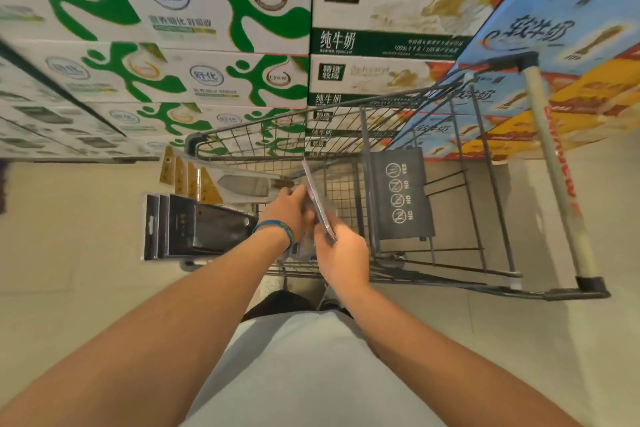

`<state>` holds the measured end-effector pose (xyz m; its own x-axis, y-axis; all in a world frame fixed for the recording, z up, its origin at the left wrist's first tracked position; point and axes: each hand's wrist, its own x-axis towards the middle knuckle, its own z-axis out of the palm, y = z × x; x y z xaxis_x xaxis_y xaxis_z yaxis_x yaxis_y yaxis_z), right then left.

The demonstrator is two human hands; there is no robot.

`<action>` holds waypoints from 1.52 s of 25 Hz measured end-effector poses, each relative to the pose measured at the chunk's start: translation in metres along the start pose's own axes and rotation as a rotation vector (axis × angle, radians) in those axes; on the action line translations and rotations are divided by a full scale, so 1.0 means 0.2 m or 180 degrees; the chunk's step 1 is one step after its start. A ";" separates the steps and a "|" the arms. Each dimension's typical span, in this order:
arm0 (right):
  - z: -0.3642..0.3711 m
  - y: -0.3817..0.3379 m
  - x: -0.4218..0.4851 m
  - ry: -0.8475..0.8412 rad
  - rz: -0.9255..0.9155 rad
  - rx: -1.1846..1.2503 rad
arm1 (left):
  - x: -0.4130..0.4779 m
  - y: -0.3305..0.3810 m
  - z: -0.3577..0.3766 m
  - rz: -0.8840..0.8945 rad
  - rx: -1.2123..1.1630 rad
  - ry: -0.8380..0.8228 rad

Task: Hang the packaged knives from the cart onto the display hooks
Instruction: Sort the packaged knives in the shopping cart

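I look down into a wire shopping cart (346,121). My right hand (341,258) grips the near end of a flat packaged knife (317,199), held edge-on and tilted up over the basket. My left hand (289,210), with a blue wristband, has its fingers against the same package's left face. In the cart's left part lie a clear-packed cleaver (247,185), several yellow-carded packages (188,180) and several black knife packages (194,230). No display hooks are in view.
Stacked milk cartons (214,10) form a wall beyond the cart, with blue cartons (561,21) to the right. The cart's handle (554,166) runs down the right side, and its grey child-seat flap (401,194) stands in the middle. Pale tiled floor (69,253) surrounds it.
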<state>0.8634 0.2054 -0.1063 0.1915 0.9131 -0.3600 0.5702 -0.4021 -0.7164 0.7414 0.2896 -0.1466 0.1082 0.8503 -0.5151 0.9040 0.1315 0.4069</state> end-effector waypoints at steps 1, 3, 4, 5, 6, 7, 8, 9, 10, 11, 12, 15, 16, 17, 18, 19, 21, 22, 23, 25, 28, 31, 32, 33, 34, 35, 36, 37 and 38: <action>0.03 0.08 0.01 -0.0218 0.0230 -0.0255 | -0.01 -0.01 0.00 0.0014 0.0008 -0.0013; 0.07 0.20 0.04 -0.0793 0.0559 -0.0865 | -0.02 -0.03 0.01 0.0109 -0.0064 -0.0048; 0.08 0.23 0.06 -0.1101 0.0655 -0.1067 | -0.03 -0.03 0.02 0.0127 -0.0148 -0.0050; 0.09 0.23 0.08 -0.1335 0.0705 -0.1125 | -0.05 -0.02 0.02 0.0101 -0.0267 -0.0031; 0.10 0.22 0.11 -0.1501 0.0732 -0.1107 | -0.06 -0.01 0.03 0.0047 -0.0401 -0.0028; 0.10 0.22 0.12 -0.1624 0.0734 -0.1119 | -0.09 0.01 0.05 0.0004 -0.0498 -0.0052; 0.10 0.22 0.13 -0.1730 0.0697 -0.1213 | -0.12 0.03 0.07 -0.0007 -0.0499 -0.0046; 0.08 0.23 0.14 -0.1808 0.0623 -0.1343 | -0.15 0.05 0.10 0.0000 -0.0390 0.0000; 0.06 0.25 0.15 -0.1824 0.0581 -0.1376 | -0.17 0.07 0.12 -0.0001 -0.0244 0.0070; 0.03 0.26 0.16 -0.1705 0.0603 -0.1184 | -0.17 0.09 0.13 -0.0014 -0.0139 0.0125; 0.00 0.28 0.16 -0.1491 0.0691 -0.0711 | -0.17 0.11 0.15 -0.0033 -0.0098 0.0145; -0.14 0.33 0.17 -0.0565 0.0980 0.0988 | -0.16 0.15 0.17 -0.0118 -0.0127 0.0129; -0.21 0.38 0.19 -0.0244 0.1143 0.1298 | -0.15 0.15 0.18 -0.0138 -0.0123 0.0159; -0.30 0.43 0.23 0.0075 0.1379 0.1466 | -0.15 0.15 0.18 -0.0147 -0.0110 0.0200; -0.39 0.48 0.28 0.0346 0.1658 0.1537 | -0.15 0.14 0.18 -0.0148 -0.0093 0.0236; -0.48 0.54 0.32 0.0491 0.1880 0.1513 | -0.14 0.14 0.18 -0.0160 -0.0074 0.0260; -0.56 0.62 0.35 0.0331 0.1884 0.0827 | -0.13 0.14 0.18 -0.0202 -0.0037 0.0279; -0.56 0.64 0.36 0.0175 0.1778 0.0430 | -0.13 0.15 0.19 -0.0218 -0.0028 0.0290; -0.54 0.66 0.37 0.0034 0.1684 0.0231 | -0.12 0.15 0.19 -0.0229 -0.0020 0.0317; -0.48 0.68 0.41 -0.0350 0.1661 0.0201 | -0.12 0.16 0.20 -0.0228 -0.0012 0.0399; -0.41 0.73 0.48 -0.0822 0.1973 -0.0027 | -0.11 0.17 0.20 -0.0203 -0.0009 0.0411; -0.34 0.72 0.47 -0.1020 0.2301 -0.0592 | -0.12 0.17 0.20 -0.0267 -0.0036 0.0401; -0.31 0.70 0.48 -0.1053 0.2262 -0.0660 | -0.12 0.17 0.20 -0.0279 -0.0022 0.0397; -0.29 0.66 0.48 -0.1075 0.2120 -0.0619 | -0.12 0.17 0.20 -0.0286 -0.0018 0.0383; -0.27 0.62 0.49 -0.1063 0.1896 -0.0413 | -0.11 0.18 0.19 -0.0291 -0.0030 0.0361; -0.26 0.56 0.50 -0.1051 0.1682 -0.0029 | -0.11 0.18 0.19 -0.0287 -0.0054 0.0345; -0.23 0.49 0.49 -0.1097 0.1507 0.0440 | -0.11 0.19 0.19 -0.0280 -0.0085 0.0350; -0.21 0.41 0.49 -0.1207 0.1368 0.0880 | -0.11 0.20 0.20 -0.0273 -0.0125 0.0352; -0.19 0.33 0.50 -0.1405 0.1271 0.1156 | -0.12 0.21 0.21 -0.0254 -0.0179 0.0336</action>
<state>0.9510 0.2723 -0.1674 -0.0556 0.6085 -0.7916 0.2057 -0.7688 -0.6055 0.7931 0.2540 -0.1492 -0.0101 0.8845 -0.4665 0.8830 0.2268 0.4109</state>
